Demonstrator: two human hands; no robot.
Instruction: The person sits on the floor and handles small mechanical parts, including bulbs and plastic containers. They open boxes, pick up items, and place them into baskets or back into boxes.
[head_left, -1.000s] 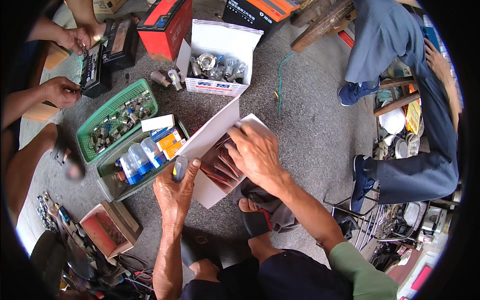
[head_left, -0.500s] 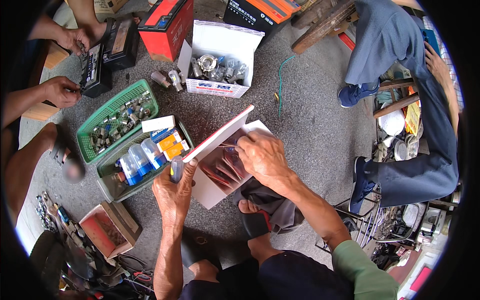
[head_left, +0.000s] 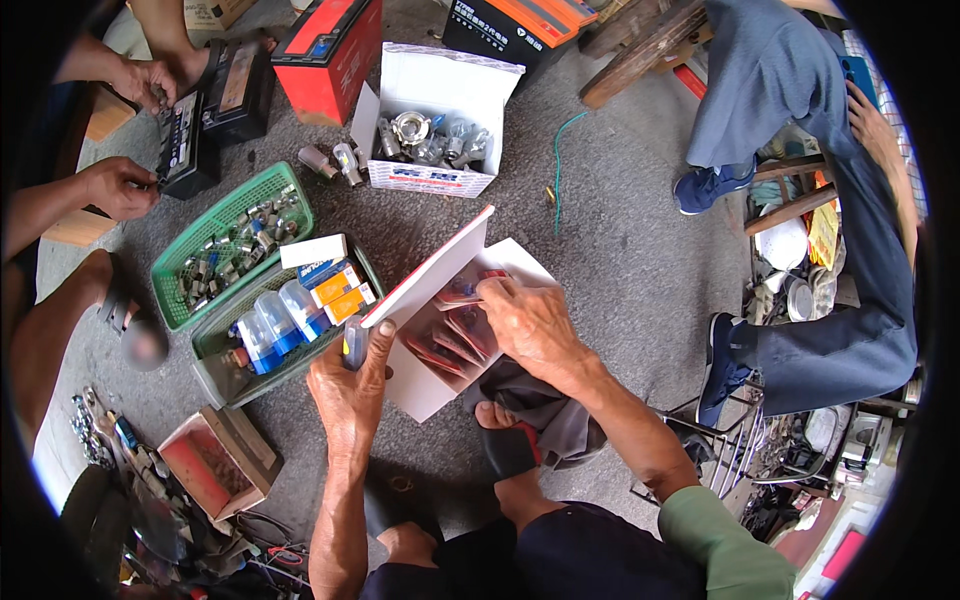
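Note:
My left hand [head_left: 350, 392] grips the left side of an open white cardboard box [head_left: 425, 385], its thumb against the raised lid [head_left: 435, 265]. A small clear plastic tube [head_left: 355, 342] with something yellow on it shows at that hand's fingers and seems to be held there too. Inside the box stand several flat, clear packets with red card [head_left: 462, 335]. My right hand [head_left: 535, 325] reaches in from the right, its fingers pinched on one red-and-clear packet [head_left: 460, 291] near the top. Its fingertips are partly hidden.
Green baskets hold small bulbs [head_left: 240, 240] and blue-capped clear containers [head_left: 280, 320]. A white box of bulbs [head_left: 430, 178] stands beyond, beside a red battery [head_left: 325, 65]. Another person's hands [head_left: 125, 187] work on a black battery [head_left: 187, 145]. Someone sits at right, legs [head_left: 830, 350] near a wire rack [head_left: 735, 440].
My right hand has shifted slightly right and down. The packet at its fingers shows more clearly, and the box lid has tilted a little to the left.

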